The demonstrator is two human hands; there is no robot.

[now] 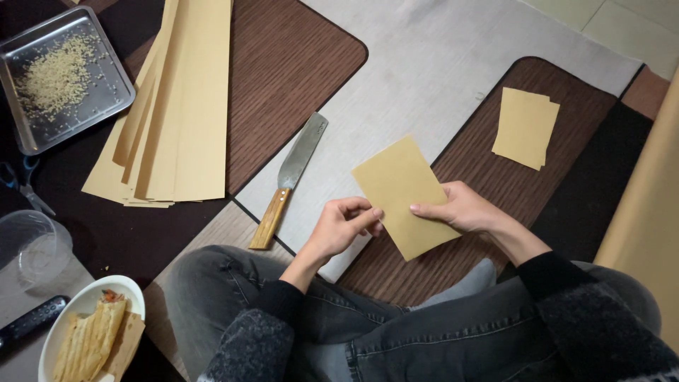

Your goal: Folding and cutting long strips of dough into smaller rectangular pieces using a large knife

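Observation:
My right hand (463, 209) holds a small tan paper rectangle (403, 191) by its right edge, thumb on top. My left hand (343, 226) pinches the same sheet at its lower left edge. The sheet hovers over the floor mats in front of my crossed legs. A knife (290, 180) with a wooden handle and broad steel blade lies on the mat just left of my left hand, not touched. A small stack of cut tan rectangles (525, 127) rests on the brown mat beyond my right hand.
Long tan paper strips (173, 106) lie piled at upper left. A metal tray (60, 74) with grains sits at far left. A white plate (92, 332) with a grilled wrap, a clear plastic cup (32, 247), scissors (25, 184) and a black remote (32, 320) are at lower left.

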